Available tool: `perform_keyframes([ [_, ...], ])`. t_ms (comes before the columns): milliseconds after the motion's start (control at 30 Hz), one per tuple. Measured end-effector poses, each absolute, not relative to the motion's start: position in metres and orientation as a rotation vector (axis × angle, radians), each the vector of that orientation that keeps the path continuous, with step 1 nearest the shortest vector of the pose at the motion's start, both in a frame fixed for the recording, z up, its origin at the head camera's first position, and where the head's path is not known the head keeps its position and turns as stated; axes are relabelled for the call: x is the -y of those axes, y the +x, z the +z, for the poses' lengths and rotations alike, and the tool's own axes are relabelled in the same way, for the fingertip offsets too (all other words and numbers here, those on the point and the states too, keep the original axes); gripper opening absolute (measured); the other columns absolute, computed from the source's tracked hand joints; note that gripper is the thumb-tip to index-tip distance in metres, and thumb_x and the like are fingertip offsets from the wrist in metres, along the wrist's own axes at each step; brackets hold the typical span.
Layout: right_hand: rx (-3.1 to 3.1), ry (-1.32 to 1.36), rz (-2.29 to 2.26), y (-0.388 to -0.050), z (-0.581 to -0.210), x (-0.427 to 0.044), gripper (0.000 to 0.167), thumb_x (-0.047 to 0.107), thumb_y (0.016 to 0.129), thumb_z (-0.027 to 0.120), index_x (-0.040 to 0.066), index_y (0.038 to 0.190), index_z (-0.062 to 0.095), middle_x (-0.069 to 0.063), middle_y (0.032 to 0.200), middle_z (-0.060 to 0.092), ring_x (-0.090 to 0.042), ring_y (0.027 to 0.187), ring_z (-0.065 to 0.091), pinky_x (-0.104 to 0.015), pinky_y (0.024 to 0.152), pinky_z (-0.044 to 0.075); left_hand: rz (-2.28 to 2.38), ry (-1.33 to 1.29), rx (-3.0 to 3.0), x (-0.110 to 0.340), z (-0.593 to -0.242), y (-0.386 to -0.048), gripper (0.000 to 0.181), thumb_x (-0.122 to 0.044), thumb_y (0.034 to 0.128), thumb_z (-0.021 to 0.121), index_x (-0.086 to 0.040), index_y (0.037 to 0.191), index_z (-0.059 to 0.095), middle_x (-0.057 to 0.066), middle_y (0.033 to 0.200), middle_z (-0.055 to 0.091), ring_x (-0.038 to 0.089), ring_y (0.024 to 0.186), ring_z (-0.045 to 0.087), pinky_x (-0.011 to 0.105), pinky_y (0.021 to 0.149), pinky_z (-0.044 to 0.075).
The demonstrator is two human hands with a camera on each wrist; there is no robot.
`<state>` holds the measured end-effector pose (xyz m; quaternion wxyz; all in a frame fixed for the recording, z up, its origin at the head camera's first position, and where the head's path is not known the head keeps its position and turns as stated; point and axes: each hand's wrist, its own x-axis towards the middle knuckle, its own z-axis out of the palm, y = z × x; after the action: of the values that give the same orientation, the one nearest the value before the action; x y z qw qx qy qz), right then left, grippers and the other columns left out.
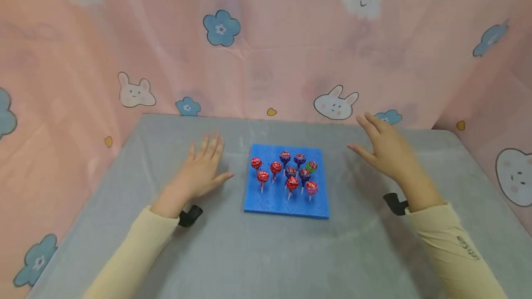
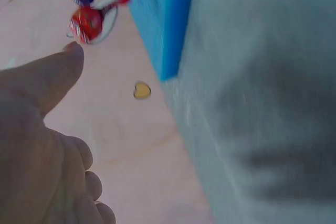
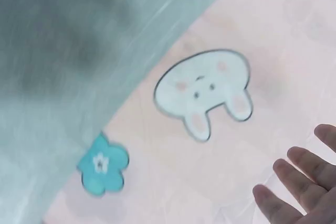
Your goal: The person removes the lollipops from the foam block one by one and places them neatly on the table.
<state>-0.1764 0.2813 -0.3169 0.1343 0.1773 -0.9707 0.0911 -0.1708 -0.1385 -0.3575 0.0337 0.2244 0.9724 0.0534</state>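
Several wrapped lollipops, among them a red one [image 1: 292, 183], a green one [image 1: 311, 166] and a pink one [image 1: 311, 188], stand upright on their sticks in a blue foam board [image 1: 274, 204]. To the left of the board is my left hand [image 1: 197, 172], fingers straight and thumb toward the board, holding nothing. My right hand [image 1: 388, 151] hovers to the right of the board, fingers extended, also holding nothing. The left wrist view shows my left hand [image 2: 42, 124] near a red lollipop [image 2: 88, 23]. In the right wrist view, fingers [image 3: 296, 182] of my right hand are spread.
A grey cloth-covered table [image 1: 274, 257] lies under the board. Behind and beside it hangs a pink curtain [image 1: 266, 73] printed with rabbits, flowers and clouds. Black straps with small black parts [image 1: 190, 216] are at both wrists.
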Motion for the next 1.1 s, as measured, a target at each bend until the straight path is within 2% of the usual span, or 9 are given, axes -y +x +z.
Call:
perform_keyframes([
  [233,2.765,0.513,0.524,-0.168,-0.326,-0.260,0.063,0.026,0.088,0.067,-0.004,0.137,0.043,-0.026,0.138,0.043,-0.045,0.125,0.039,-0.060,0.098,0.033,0.238,0.743,-2.956,0.111,-0.379,-0.162,0.087,-0.050,0.0942,0.049,0.003,0.149,0.009,0.019,0.156,-0.004,0.035,0.142,-0.005,0.060,0.109,0.004],
  [433,2.788,0.466,0.819,-0.167,-0.345,-0.243,0.053,0.023,0.091,0.064,-0.003,0.134,0.048,-0.025,0.132,0.049,-0.042,0.116,0.049,-0.057,0.092,0.041,0.313,0.750,-2.912,0.096,-0.394,-0.158,0.086,-0.050,0.0944,0.049,0.003,0.150,0.008,0.019,0.156,0.000,0.033,0.143,-0.002,0.059,0.109,0.004],
  [833,2.708,0.476,1.310,-0.162,-0.376,-0.237,0.036,0.009,0.092,0.061,-0.007,0.124,0.056,-0.024,0.122,0.057,-0.037,0.110,0.054,-0.056,0.092,0.043,0.413,0.789,-2.797,0.086,-0.408,-0.152,0.079,-0.047,0.0967,0.045,-0.001,0.150,0.010,0.013,0.157,0.002,0.028,0.144,0.000,0.055,0.111,0.003],
  [933,2.731,0.466,1.364,-0.162,-0.378,-0.238,0.032,0.010,0.093,0.061,-0.006,0.121,0.059,-0.022,0.118,0.060,-0.034,0.108,0.057,-0.049,0.091,0.046,0.418,0.794,-2.792,0.086,-0.409,-0.152,0.077,-0.046,0.0973,0.044,-0.001,0.150,0.011,0.012,0.157,0.002,0.027,0.144,0.000,0.054,0.112,0.003],
  [1100,2.808,0.453,1.487,-0.168,-0.385,-0.239,0.025,0.010,0.091,0.063,-0.003,0.112,0.066,-0.017,0.111,0.066,-0.028,0.101,0.062,-0.024,0.083,0.050,0.427,0.794,-2.779,0.088,-0.411,-0.150,0.076,-0.045,0.0976,0.044,0.001,0.149,0.013,0.013,0.157,0.003,0.027,0.144,0.001,0.053,0.112,0.002],
])
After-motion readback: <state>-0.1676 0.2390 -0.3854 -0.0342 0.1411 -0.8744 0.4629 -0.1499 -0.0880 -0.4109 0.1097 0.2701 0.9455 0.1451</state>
